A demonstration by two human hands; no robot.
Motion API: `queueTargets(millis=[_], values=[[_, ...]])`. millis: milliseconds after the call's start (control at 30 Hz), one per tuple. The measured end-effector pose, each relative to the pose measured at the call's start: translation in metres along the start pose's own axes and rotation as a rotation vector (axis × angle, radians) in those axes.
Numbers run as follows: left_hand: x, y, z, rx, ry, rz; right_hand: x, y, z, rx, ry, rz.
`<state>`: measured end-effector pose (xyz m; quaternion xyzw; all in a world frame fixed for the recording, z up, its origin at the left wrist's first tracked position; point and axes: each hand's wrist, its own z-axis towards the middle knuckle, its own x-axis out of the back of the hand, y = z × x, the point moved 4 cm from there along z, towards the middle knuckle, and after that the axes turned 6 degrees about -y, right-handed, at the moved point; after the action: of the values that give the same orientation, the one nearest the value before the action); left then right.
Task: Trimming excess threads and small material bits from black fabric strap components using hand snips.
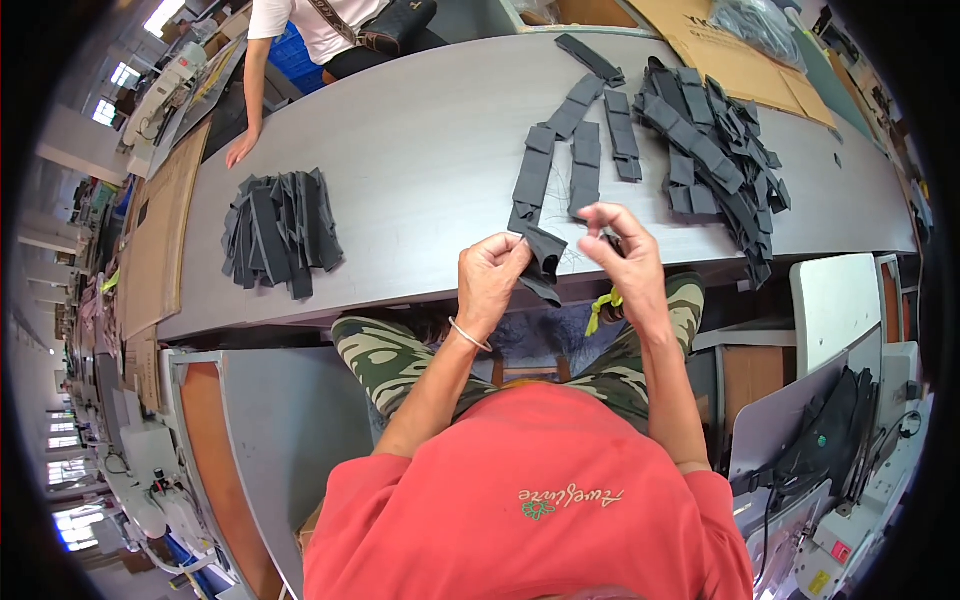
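Observation:
Near the front edge of the table, my left hand (488, 282) pinches a dark grey fabric strip (545, 250) between thumb and fingers. The strip's end folds over and hangs by the edge, while its chain of joined pieces runs away across the table. Just right of it my right hand (636, 275) is raised with fingers curled. Something small and dark shows in its grip, mostly hidden. A yellow-green ribbon (597, 312) hangs below that hand; what it is tied to is unclear. Another grey strip (585, 165) lies beyond the fingers.
A large heap of grey strips (715, 150) lies to the right on the grey table (420, 150). A stack of cut grey pieces (282, 232) lies at left. Across the table a person's hand (242, 148) rests on the edge. Cardboard (730, 60) covers the far right. Loose threads lie around the strips.

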<state>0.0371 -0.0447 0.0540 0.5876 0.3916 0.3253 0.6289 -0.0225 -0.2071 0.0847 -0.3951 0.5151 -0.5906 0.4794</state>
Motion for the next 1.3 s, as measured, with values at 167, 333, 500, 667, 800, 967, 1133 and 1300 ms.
queueTargets(millis=[167, 333, 500, 667, 800, 967, 1133, 1300], values=[[-0.003, -0.007, 0.002, 0.03, -0.074, 0.034, -0.009, 0.001, 0.003, 0.134, -0.003, -0.426], [-0.004, 0.001, 0.005, 0.061, -0.098, -0.116, -0.013, -0.003, -0.002, 0.216, 0.073, -0.471], [-0.003, -0.004, 0.003, 0.125, -0.102, -0.034, -0.011, 0.004, -0.003, 0.012, 0.083, -0.266], [-0.001, -0.002, 0.0, 0.102, -0.085, 0.055, -0.006, 0.005, -0.003, 0.001, 0.083, -0.146], [-0.003, -0.001, -0.001, 0.118, -0.078, 0.057, -0.006, 0.006, -0.004, -0.025, 0.076, -0.054], [-0.002, -0.001, -0.001, 0.126, -0.079, 0.095, 0.009, -0.002, -0.003, -0.019, 0.124, -0.111], [0.002, 0.0, 0.0, 0.077, -0.037, 0.039, 0.031, -0.018, -0.003, 0.222, 0.282, -0.515], [0.004, -0.002, 0.001, 0.089, -0.028, 0.05, 0.005, -0.038, -0.008, 0.332, 0.06, -0.837]])
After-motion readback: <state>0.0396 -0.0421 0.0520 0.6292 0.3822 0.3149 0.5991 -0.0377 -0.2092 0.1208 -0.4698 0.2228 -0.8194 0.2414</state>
